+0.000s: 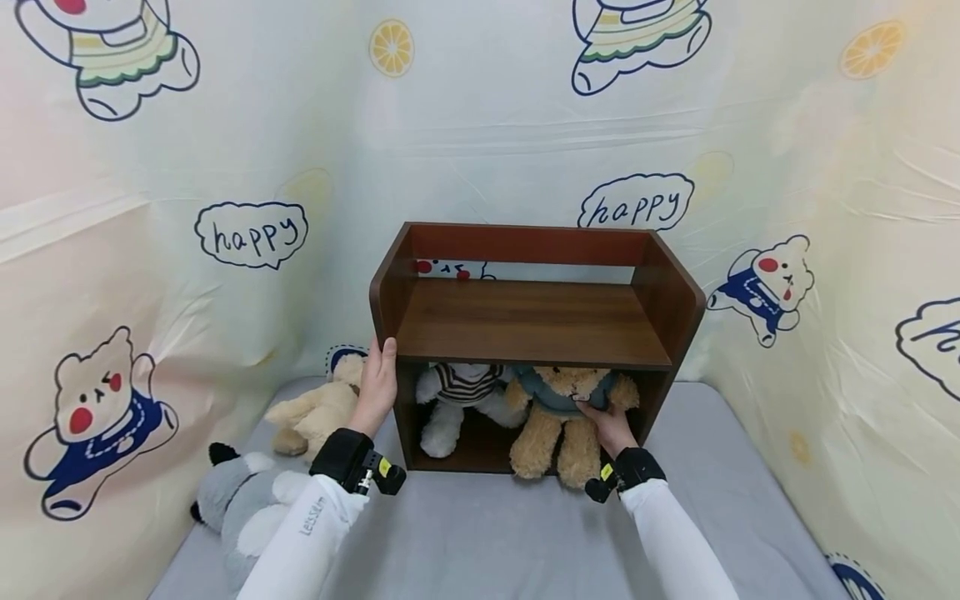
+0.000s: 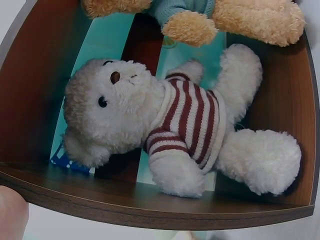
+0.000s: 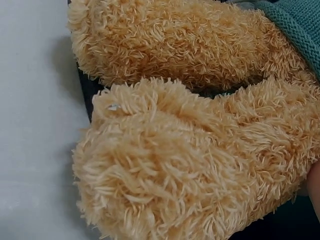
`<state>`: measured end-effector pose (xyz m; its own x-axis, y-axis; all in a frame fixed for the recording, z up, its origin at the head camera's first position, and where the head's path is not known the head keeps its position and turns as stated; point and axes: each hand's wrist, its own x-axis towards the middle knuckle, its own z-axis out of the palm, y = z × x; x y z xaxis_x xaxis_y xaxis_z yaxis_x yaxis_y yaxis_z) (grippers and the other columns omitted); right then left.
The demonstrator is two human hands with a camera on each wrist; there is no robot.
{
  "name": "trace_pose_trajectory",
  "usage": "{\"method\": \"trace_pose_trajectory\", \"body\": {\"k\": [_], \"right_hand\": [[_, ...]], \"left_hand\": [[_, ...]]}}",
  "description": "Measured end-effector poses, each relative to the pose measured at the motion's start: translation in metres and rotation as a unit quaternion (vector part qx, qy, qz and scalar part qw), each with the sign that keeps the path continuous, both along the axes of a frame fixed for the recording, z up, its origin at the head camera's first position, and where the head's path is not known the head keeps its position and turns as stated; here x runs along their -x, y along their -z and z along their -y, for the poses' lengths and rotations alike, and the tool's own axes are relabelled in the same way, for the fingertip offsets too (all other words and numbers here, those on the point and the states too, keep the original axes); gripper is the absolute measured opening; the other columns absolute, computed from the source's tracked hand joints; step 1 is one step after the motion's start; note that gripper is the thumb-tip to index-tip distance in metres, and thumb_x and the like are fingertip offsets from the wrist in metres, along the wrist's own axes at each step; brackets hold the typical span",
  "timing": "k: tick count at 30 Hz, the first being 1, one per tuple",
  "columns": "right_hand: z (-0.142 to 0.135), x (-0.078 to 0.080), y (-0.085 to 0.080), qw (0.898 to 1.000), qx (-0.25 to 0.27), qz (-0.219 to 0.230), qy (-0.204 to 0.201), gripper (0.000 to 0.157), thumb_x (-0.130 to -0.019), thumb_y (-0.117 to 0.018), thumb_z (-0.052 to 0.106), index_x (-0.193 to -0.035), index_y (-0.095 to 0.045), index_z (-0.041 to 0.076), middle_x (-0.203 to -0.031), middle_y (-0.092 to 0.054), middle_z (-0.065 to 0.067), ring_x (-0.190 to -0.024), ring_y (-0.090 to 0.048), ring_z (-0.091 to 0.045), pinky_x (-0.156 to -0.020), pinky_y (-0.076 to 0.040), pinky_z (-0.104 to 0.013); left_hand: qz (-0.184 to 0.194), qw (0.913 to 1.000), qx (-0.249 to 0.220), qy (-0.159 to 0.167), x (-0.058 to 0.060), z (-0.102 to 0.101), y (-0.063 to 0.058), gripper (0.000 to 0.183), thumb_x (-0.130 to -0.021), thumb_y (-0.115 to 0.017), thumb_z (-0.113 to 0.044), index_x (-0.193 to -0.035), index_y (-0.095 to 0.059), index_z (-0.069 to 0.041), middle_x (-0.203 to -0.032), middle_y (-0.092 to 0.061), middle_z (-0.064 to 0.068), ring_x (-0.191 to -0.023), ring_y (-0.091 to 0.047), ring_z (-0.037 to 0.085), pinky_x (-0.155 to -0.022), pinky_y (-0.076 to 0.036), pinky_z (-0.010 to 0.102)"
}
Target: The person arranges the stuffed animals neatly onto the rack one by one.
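A brown wooden shelf (image 1: 534, 321) stands on the grey surface. In its lower compartment a white teddy bear in a striped sweater (image 2: 192, 122) sits at the left, beside a tan teddy bear in a teal sweater (image 1: 551, 425). My left hand (image 1: 377, 385) rests against the shelf's left outer side, fingers extended upward. At the right end of the compartment, my right hand (image 1: 609, 427) holds the tan bear by its lower body, thumb across the front; its other fingers are mostly hidden. The right wrist view is filled by the tan bear's legs (image 3: 165, 165).
Left of the shelf lies a cream plush toy (image 1: 318, 417). A grey and white plush toy (image 1: 243, 508) lies nearer, partly behind my left sleeve. The grey sheet (image 1: 480, 533) extends in front of the shelf, and a printed curtain (image 1: 465, 108) hangs behind.
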<state>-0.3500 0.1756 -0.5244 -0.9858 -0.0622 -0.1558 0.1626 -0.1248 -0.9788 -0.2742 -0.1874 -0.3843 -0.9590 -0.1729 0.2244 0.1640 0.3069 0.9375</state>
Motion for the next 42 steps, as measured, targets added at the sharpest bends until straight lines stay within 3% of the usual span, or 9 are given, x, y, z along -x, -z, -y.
{"method": "trace_pose_trajectory", "body": {"k": [6,11,14,19,23,25,33,42], "right_hand": [[-0.002,0.007,-0.002,1.0,-0.03,0.005,0.008,0.045,-0.087,-0.063,0.024,-0.12,-0.048,-0.002,-0.126,-0.044,-0.012,-0.125,-0.033,-0.026,-0.107,-0.021,-0.04],[-0.004,0.014,-0.004,1.0,-0.029,0.0,0.004,0.07,-0.086,-0.063,0.024,-0.14,-0.026,-0.001,-0.145,-0.025,-0.014,-0.134,-0.02,-0.027,-0.109,-0.016,-0.042],[-0.004,0.02,-0.005,1.0,-0.025,-0.008,0.002,0.077,-0.084,-0.066,0.025,-0.143,-0.022,0.002,-0.148,-0.021,-0.013,-0.136,-0.017,-0.027,-0.11,-0.014,-0.041],[-0.001,0.026,-0.008,0.999,-0.035,-0.022,0.015,0.064,-0.085,-0.065,0.022,-0.137,-0.035,-0.001,-0.143,-0.031,-0.014,-0.134,-0.022,-0.027,-0.11,-0.013,-0.042],[0.004,0.028,-0.009,0.998,-0.023,-0.027,0.048,0.046,-0.085,-0.064,0.017,-0.124,-0.05,-0.004,-0.124,-0.052,-0.01,-0.125,-0.034,-0.026,-0.109,-0.018,-0.04],[0.006,0.03,-0.007,0.998,-0.01,-0.031,0.061,0.043,-0.085,-0.064,0.013,-0.122,-0.05,-0.005,-0.115,-0.055,-0.007,-0.122,-0.037,-0.025,-0.107,-0.02,-0.039],[0.004,0.037,0.002,0.997,0.006,-0.029,0.065,0.052,-0.088,-0.057,0.006,-0.134,-0.035,-0.009,-0.138,-0.035,-0.023,-0.126,-0.031,-0.029,-0.107,-0.022,-0.039],[0.004,0.033,0.005,0.996,0.022,-0.022,0.082,0.061,-0.085,-0.063,0.011,-0.136,-0.034,-0.006,-0.139,-0.034,-0.021,-0.126,-0.03,-0.029,-0.108,-0.019,-0.04]], "left_hand": [[0.008,1.0,0.004,-0.003,0.001,0.0,-0.001,0.069,-0.095,-0.023,-0.052,-0.147,-0.004,-0.01,-0.151,-0.009,0.013,-0.138,-0.009,0.028,-0.109,-0.01,0.048],[0.002,1.0,-0.001,0.001,0.002,-0.001,-0.001,0.067,-0.096,-0.023,-0.05,-0.147,-0.004,-0.01,-0.151,-0.009,0.013,-0.137,-0.009,0.028,-0.109,-0.011,0.049],[0.003,1.0,-0.002,0.002,0.002,-0.001,-0.002,0.067,-0.096,-0.023,-0.05,-0.147,-0.003,-0.01,-0.151,-0.009,0.013,-0.137,-0.009,0.028,-0.109,-0.01,0.05],[0.011,0.9999,0.0,-0.002,0.002,0.0,-0.003,0.068,-0.096,-0.023,-0.051,-0.147,-0.002,-0.01,-0.152,-0.007,0.012,-0.138,-0.008,0.027,-0.109,-0.009,0.049],[0.006,1.0,0.003,-0.001,0.002,0.0,-0.003,0.068,-0.095,-0.023,-0.051,-0.147,-0.003,-0.012,-0.152,-0.009,0.011,-0.138,-0.01,0.027,-0.109,-0.01,0.049],[0.007,1.0,0.004,-0.002,0.002,0.0,-0.004,0.068,-0.095,-0.023,-0.053,-0.147,-0.004,-0.014,-0.152,-0.01,0.01,-0.138,-0.011,0.026,-0.109,-0.011,0.05],[0.005,0.9999,-0.002,0.011,-0.002,-0.005,-0.009,0.066,-0.096,-0.023,-0.049,-0.147,-0.003,-0.012,-0.152,-0.008,0.01,-0.138,-0.009,0.025,-0.11,-0.009,0.048],[-0.009,0.9999,0.002,0.01,0.0,-0.004,-0.001,0.064,-0.096,-0.024,-0.049,-0.147,-0.004,-0.016,-0.152,-0.01,0.009,-0.137,-0.012,0.025,-0.109,-0.01,0.05]]}}
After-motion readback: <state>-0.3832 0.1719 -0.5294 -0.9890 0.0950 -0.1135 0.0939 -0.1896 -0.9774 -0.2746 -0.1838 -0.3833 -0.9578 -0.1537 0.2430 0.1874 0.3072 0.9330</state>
